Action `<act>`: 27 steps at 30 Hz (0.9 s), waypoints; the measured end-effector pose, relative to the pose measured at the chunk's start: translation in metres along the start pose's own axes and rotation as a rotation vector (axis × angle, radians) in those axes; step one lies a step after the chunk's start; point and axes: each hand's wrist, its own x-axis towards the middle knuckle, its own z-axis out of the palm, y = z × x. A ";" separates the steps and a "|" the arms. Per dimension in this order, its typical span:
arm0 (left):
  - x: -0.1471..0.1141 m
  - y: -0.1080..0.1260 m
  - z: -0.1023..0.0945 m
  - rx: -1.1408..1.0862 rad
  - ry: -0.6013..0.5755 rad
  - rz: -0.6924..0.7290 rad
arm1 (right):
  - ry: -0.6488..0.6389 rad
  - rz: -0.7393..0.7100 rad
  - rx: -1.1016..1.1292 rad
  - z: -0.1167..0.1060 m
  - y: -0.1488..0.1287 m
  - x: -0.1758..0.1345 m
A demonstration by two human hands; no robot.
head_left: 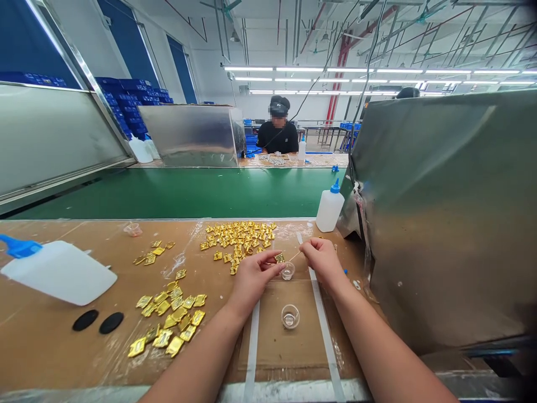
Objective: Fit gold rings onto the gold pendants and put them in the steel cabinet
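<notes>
Between the thumb and fingers of my left hand is a small gold metal piece, held just above a little clear plastic cup. My right hand pinches a thin wooden stick, its tip pointing towards the gold piece. Whether the tip touches the piece I cannot tell. A second clear cup stands nearer to me on the cardboard, between two pale tape strips. Beyond my left hand lies a spread of many gold pieces. Another loose group of gold pieces lies left of my left forearm.
At left a white bottle with a blue cap lies near two black ovals. Another white bottle stands at the back right, beside a large metal panel. Past the green belt sits a person.
</notes>
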 end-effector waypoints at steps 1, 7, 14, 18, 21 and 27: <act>-0.001 0.000 0.000 0.033 -0.002 0.015 | -0.003 0.011 0.064 0.000 -0.001 -0.001; -0.003 -0.001 0.002 0.113 -0.038 0.047 | -0.058 -0.021 0.068 0.002 -0.003 -0.005; -0.003 0.002 0.002 0.157 -0.041 0.047 | -0.084 -0.064 -0.059 0.004 -0.007 -0.008; -0.004 0.004 0.001 0.172 -0.039 0.048 | -0.079 -0.076 -0.093 0.004 -0.009 -0.008; -0.005 0.007 0.001 0.180 -0.035 0.046 | -0.078 -0.075 -0.085 0.004 -0.008 -0.008; -0.004 0.006 0.002 0.175 -0.058 0.039 | -0.070 -0.085 -0.057 0.006 -0.006 -0.008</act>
